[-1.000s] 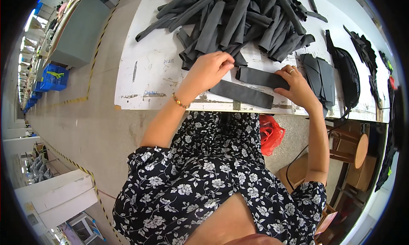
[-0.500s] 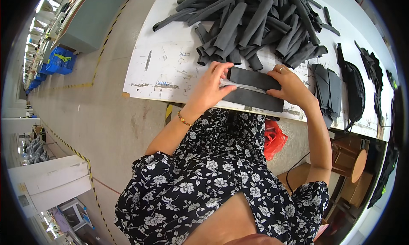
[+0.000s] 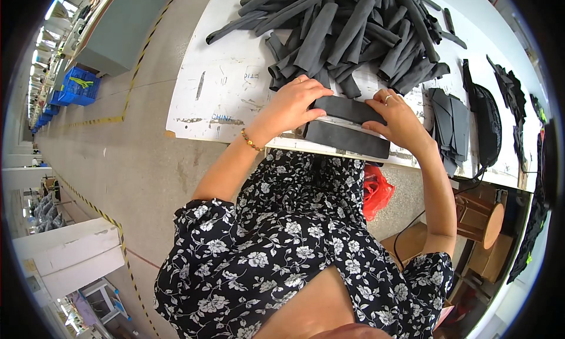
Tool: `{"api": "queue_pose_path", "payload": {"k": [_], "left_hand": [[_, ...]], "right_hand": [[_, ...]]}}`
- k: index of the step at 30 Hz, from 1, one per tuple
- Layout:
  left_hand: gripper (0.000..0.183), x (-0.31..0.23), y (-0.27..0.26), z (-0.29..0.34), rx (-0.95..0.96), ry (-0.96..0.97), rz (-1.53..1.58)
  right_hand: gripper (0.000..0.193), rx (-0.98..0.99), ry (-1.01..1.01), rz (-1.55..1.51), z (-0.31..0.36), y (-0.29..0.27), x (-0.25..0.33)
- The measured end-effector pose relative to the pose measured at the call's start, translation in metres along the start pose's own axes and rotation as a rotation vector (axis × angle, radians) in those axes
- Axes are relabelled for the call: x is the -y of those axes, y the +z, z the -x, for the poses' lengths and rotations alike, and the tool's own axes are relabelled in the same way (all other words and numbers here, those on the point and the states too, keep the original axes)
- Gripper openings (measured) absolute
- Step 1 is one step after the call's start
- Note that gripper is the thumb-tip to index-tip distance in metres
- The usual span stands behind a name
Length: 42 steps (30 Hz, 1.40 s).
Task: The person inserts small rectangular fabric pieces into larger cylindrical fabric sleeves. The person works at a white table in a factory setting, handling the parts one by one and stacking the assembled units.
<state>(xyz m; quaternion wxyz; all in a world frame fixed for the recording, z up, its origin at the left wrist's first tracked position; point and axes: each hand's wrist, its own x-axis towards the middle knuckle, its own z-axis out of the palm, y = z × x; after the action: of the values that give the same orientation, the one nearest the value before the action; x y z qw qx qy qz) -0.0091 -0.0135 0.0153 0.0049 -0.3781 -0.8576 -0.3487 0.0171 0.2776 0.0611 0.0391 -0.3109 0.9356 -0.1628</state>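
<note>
Two flat dark grey fabric strips lie side by side at the front edge of the table. The far strip [image 3: 344, 110] has my left hand [image 3: 294, 107] at its left end, thumb on the near edge and fingers on the far edge. My right hand [image 3: 401, 120] grips its right end the same way, with a ring on one finger. The near strip [image 3: 347, 140] lies flat, close to the table edge, with a narrow pale gap between the two. Just beyond my hands is a big heap of rolled dark grey fabric pieces [image 3: 347, 35].
The white, scuffed table [image 3: 206, 97] extends left and right. To the right lie a stack of flat dark pieces [image 3: 450, 124] and a black zipped pouch [image 3: 487, 124]. Below the table are a red plastic bag [image 3: 376, 192] and a wooden stool [image 3: 491, 224].
My left hand has moved over the left end of the far strip, its fingers now lower and closed on it. My right hand keeps its place at the other end.
</note>
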Motion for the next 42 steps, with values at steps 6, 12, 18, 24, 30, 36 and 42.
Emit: {"api": "queue_pose_path", "payload": {"k": [6,12,18,24,30,36,42], "left_hand": [[0.024,-0.016,-0.031,-0.006,-0.299,-0.11,0.137],[0.038,0.035,-0.051,-0.06,-0.545,-0.445,0.028],[0.039,0.062,-0.031,-0.092,-0.388,-0.444,0.03],[0.023,0.054,-0.047,-0.062,-0.579,-0.529,0.818],[0.027,0.051,-0.015,-0.051,-0.754,-0.474,1.417],[0.031,0.026,-0.013,-0.05,-0.757,-0.565,1.616],[0.033,0.015,-0.008,-0.05,-0.581,-0.402,1.864]], "right_hand": [[0.05,-0.082,0.043,0.03,0.006,0.001,0.011],[0.011,-0.53,0.516,0.011,0.065,-0.052,-0.031],[0.034,-0.485,1.0,0.244,0.112,-0.067,-0.1],[0.024,-0.15,1.026,0.803,0.101,-0.015,-0.104],[0.016,-0.132,0.872,0.936,0.108,-0.011,-0.094],[0.02,-0.534,0.687,0.655,0.134,-0.039,-0.097],[0.029,-0.939,0.395,-0.185,0.049,-0.054,0.01]]}}
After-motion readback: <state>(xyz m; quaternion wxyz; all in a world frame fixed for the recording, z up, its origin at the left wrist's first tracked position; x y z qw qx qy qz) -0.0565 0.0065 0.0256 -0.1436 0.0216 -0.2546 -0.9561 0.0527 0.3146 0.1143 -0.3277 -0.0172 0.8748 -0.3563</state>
